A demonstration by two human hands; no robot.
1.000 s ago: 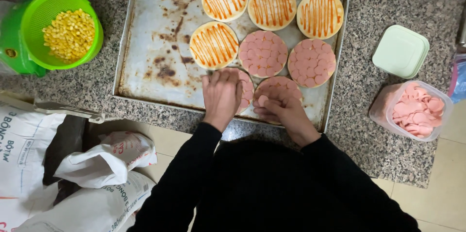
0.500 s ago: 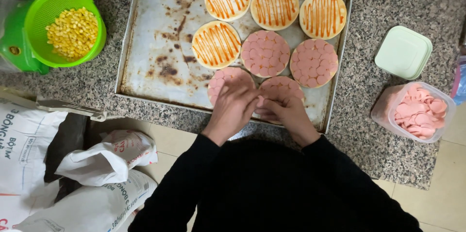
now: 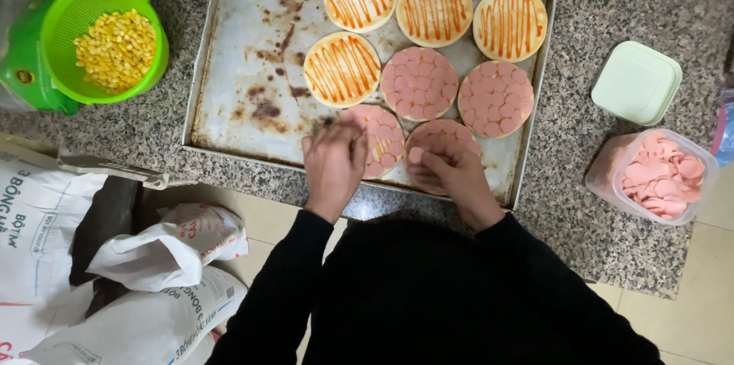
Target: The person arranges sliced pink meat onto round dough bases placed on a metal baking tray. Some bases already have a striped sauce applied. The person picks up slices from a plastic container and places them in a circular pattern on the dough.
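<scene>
A green strainer of corn (image 3: 115,48) sits well to the left of the left hand (image 3: 335,162), which hovers palm down over a half-covered round of dough (image 3: 382,142) on the baking tray (image 3: 237,51); what its curled fingers pinch cannot be told. Just beside it, the right hand (image 3: 451,170) appears to press a pink sausage slice (image 3: 417,155) onto another round (image 3: 447,136). Beyond the fingers, two rounds are fully covered and four carry only sauce. Right of the hands stands the tub of slices (image 3: 657,174), a lid beyond it.
</scene>
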